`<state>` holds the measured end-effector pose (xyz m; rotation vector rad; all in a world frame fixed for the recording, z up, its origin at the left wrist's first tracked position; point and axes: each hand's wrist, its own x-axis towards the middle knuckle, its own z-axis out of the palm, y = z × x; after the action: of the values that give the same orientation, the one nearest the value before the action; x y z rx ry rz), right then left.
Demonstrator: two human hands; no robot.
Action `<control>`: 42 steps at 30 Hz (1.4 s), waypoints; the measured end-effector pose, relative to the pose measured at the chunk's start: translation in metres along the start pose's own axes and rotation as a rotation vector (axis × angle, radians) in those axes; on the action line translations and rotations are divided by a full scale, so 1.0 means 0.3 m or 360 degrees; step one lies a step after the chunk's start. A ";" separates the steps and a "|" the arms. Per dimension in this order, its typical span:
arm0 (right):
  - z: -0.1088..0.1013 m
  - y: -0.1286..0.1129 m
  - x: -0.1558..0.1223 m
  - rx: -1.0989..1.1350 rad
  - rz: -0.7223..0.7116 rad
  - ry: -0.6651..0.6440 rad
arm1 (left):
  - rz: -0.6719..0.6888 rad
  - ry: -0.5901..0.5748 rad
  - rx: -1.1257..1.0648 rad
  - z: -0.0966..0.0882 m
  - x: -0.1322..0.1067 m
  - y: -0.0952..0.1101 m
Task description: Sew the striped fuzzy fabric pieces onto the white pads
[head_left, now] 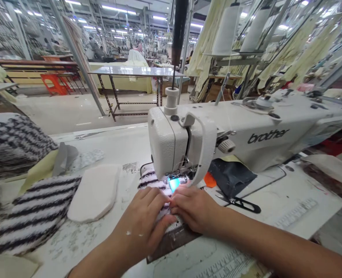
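Observation:
A fluffy white-and-dark striped fabric piece (150, 180) lies under the needle area of a white sewing machine (163, 143), lit by a small bluish light. My left hand (146, 214) presses on the fabric from the left, fingers curled and closed on its near edge, thumb bent inward. Beside it my right hand (192, 206) is closed on the same fabric just in front of the presser foot, its fingers bunched together. The two hands' fingertips meet or nearly meet. Much of the fabric is hidden beneath them.
Left on the table lie a white padded piece (94, 193), a striped fabric piece (39, 210) and a striped stack (14, 144). Black thread snips (243, 204), dark cloth (231, 179) and an orange piece (209, 180) sit right of the needle. Thread cones (225, 31) stand behind.

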<state>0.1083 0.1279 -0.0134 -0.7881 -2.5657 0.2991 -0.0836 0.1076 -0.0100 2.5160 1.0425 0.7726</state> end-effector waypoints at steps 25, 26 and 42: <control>0.020 0.008 -0.009 -0.0298 0.0088 0.0339 | -0.0362 0.0126 -0.0317 -0.016 0.036 -0.014; 0.019 0.009 -0.010 -0.0286 0.0060 0.0328 | -0.0381 0.0105 -0.0379 -0.023 0.037 -0.011; -0.010 0.001 -0.021 -0.0289 -0.0107 0.0019 | -0.0069 -0.0247 0.0267 -0.045 0.033 -0.036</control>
<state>0.1146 0.1249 -0.0129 -0.7616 -2.6283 0.0407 -0.0917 0.1231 -0.0006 2.6330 1.1465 0.4868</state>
